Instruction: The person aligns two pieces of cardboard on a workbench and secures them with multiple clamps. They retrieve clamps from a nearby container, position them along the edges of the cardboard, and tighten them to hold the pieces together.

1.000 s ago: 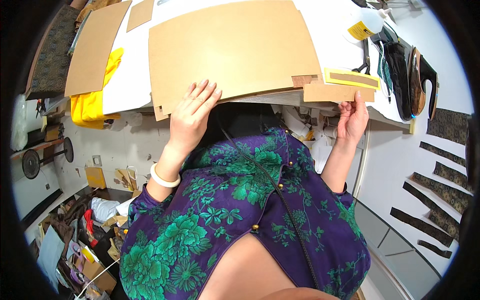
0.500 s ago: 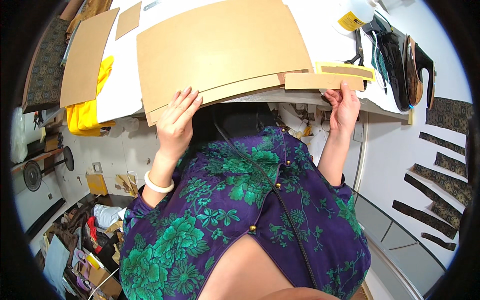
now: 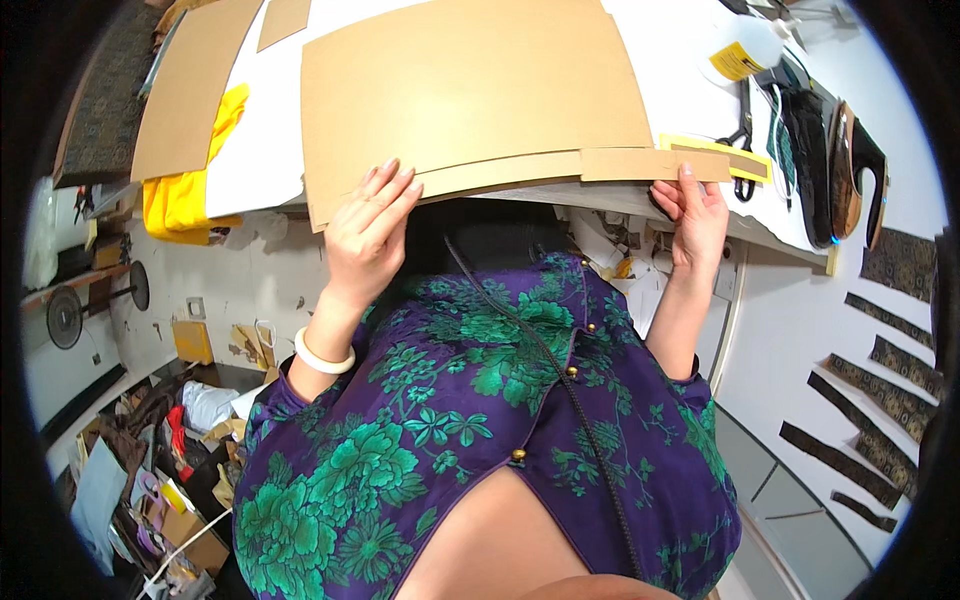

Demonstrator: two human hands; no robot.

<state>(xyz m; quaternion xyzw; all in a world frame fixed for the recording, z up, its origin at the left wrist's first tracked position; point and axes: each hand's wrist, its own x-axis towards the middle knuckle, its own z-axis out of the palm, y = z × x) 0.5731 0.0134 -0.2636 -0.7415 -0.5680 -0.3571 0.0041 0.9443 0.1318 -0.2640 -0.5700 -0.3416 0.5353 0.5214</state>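
The left hand [image 3: 368, 228] is lying over the cardboard sheets [image 3: 470, 90] — grip unclear — while the right hand [image 3: 698, 222] is pinching the short strip [image 3: 630, 166], ideally keeping it level with their edge.

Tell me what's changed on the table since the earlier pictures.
The right hand has slid the short tan strip leftward along the front edge of the large tan sheet, covering the reddish-brown patch that showed there. Nothing has been let go: the right hand still pinches the strip, and the left hand stays on the sheet's left front part. The bottle still stands at the right.
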